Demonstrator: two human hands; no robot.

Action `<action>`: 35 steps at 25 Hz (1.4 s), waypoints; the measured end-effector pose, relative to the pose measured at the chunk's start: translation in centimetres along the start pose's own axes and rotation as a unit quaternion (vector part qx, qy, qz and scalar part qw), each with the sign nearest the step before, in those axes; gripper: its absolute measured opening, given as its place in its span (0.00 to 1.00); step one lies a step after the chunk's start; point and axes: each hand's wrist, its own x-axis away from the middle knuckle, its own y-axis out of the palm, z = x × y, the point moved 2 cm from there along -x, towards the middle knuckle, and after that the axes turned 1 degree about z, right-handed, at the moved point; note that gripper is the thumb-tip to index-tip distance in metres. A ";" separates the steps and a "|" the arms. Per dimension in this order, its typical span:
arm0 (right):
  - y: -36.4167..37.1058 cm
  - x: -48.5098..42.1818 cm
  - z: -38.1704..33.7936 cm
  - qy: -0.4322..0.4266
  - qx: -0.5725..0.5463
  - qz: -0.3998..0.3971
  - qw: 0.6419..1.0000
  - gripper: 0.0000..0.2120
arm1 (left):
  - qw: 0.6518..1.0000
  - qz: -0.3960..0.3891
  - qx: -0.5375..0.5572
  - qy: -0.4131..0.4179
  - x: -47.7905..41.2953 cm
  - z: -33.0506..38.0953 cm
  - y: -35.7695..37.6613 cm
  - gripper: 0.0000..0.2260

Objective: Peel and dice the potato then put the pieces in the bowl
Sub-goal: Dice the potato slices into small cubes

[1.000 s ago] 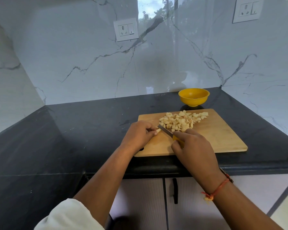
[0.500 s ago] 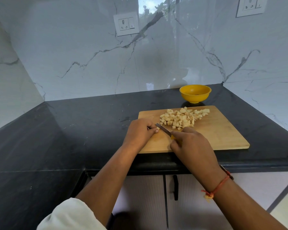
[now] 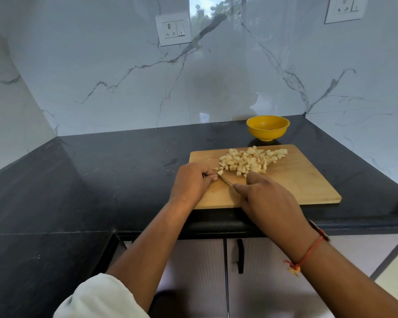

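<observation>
At frame centre, right hand [image 3: 269, 200] is gripping knife [image 3: 224, 180]; blade is pointing upper left along a diagonal, meeting potato bit [image 3: 220, 172] that left hand [image 3: 191, 182] is pinching. Diced potato [image 3: 251, 160] is lying on cutting board [image 3: 303, 182], below bowl [image 3: 268, 131].

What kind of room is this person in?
Most likely a home kitchen: a dark stone counter with cupboards beneath, a wooden cutting board heaped with diced potato, and a marble-look wall with power sockets.
</observation>
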 end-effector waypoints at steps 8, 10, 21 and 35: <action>0.0 1.0 1.6 0.072 -0.067 0.094 0.991 0.16 | 0.999 -0.008 -0.047 -0.010 0.9 0.1 -0.4 0.13; 0.3 1.1 1.5 0.087 -0.105 0.102 0.985 0.17 | 0.998 -0.016 -0.054 -0.012 1.3 0.3 -0.6 0.15; 0.7 1.3 1.0 0.107 -0.148 0.112 0.977 0.18 | 0.990 -0.073 -0.119 0.016 1.9 0.9 -1.1 0.13; 1.0 0.9 0.8 0.120 -0.162 0.111 0.973 0.18 | 0.985 -0.125 -0.116 0.023 1.2 0.4 -1.4 0.12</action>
